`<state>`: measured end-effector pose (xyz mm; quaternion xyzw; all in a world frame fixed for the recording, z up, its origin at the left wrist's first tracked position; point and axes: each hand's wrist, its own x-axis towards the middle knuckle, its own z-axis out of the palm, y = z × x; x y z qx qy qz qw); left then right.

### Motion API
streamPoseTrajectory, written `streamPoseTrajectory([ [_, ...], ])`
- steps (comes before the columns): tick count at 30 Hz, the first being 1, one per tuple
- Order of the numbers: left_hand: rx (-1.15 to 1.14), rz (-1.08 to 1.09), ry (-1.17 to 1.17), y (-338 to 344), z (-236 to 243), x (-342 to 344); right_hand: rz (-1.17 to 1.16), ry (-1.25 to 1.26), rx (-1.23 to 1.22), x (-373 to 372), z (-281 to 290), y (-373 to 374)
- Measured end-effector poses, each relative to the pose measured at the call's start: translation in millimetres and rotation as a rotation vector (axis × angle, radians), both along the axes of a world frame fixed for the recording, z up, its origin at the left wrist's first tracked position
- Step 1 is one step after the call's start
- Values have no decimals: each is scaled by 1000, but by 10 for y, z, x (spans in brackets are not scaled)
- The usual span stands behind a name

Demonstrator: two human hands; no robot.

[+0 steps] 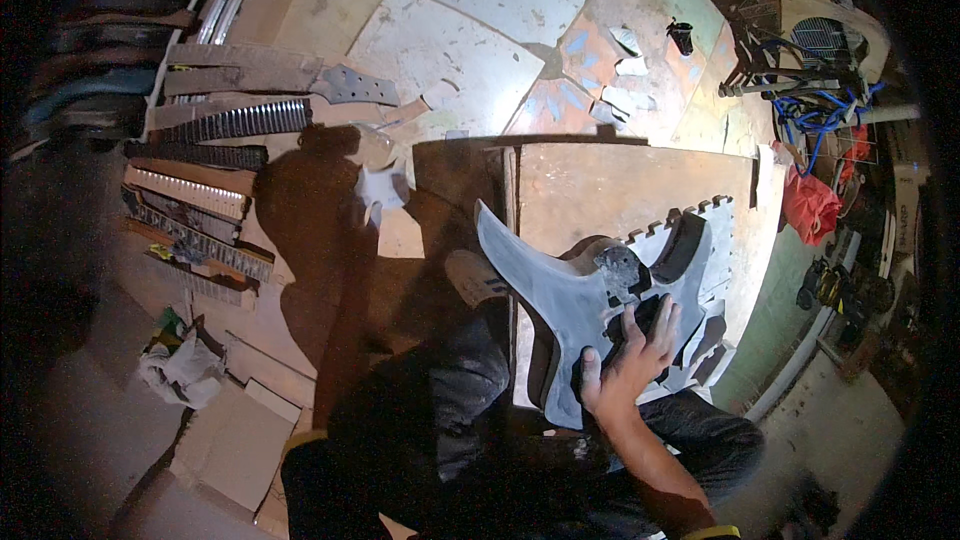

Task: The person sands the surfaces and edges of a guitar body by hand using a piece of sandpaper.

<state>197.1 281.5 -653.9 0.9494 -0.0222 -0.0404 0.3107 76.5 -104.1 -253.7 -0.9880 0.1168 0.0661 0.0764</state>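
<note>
A grey electric guitar body (555,300), with two pointed horns and dark cavities, lies tilted across a low wooden board (580,180) by my knees. My right hand (635,360) rests on the body near its middle cavity, fingers stretched and spread, thumb apart. To the left, my left arm reaches out in deep shade. My left hand (378,202) seems to be at its far end, pale and blurred, beside a small tan piece (375,148) on the floor. Its fingers cannot be made out. Under the guitar body lies a light foam mat (715,230) with a toothed edge.
Several guitar necks and fingerboards (190,190) lie along the left, one with a drilled headstock (355,86). White crumpled plastic (185,370) and cardboard (232,445) lie nearer. Torn paper scraps (625,100) are on the far floor. At right are blue cable (820,115) and a red bag (810,205).
</note>
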Motion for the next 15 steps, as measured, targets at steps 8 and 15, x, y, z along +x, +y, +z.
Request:
streamPoseTrajectory([
  [8, -218, 490, -233, 507, 1957, 148, -36, -44, 57, -20, 55, 40],
  [15, -250, 61, -311, -418, 5086, 277, -76, -203, 262, -42, 155, 13],
])
